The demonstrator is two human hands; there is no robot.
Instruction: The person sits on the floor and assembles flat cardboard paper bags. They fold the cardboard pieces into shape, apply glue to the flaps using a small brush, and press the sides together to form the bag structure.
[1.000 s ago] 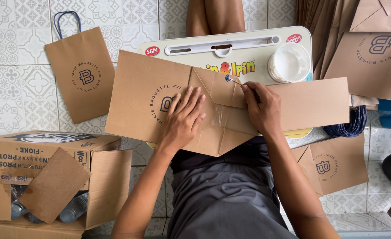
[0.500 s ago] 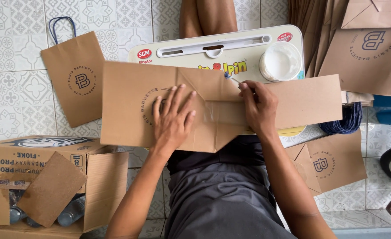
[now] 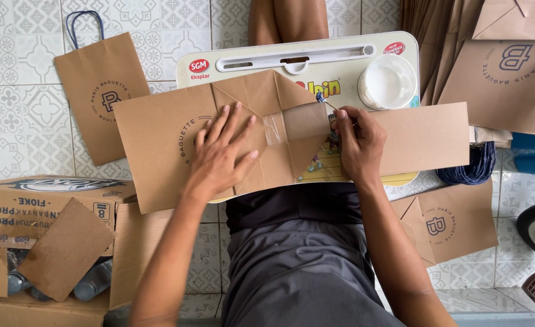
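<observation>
A flat brown paper bag (image 3: 152, 139) with a round printed mark lies across a white lap table (image 3: 249, 60). Its bottom flaps are folded open into a diamond, and a shiny strip (image 3: 275, 128) runs across the middle. My left hand (image 3: 219, 154) lies flat on the bag with the fingers spread, pressing it down. My right hand (image 3: 355, 142) rests on the right edge of the diamond and pinches a thin brush (image 3: 323, 100) whose tip points up and left. A round white tub (image 3: 388, 82) of white paste stands on the table just above that hand.
A finished brown bag with blue handles (image 3: 101, 91) lies on the tiled floor at the left. An open cardboard box (image 3: 49, 200) holding bottles is at the lower left. Stacked flat bags (image 3: 504, 79), a blue cord bundle (image 3: 473, 169) and another bag (image 3: 455, 221) are on the right.
The view has tilted and the bag sits lower in the frame. The bottom flaps have been spread open, showing the shiny strip. My right hand with the brush has shifted slightly down.
</observation>
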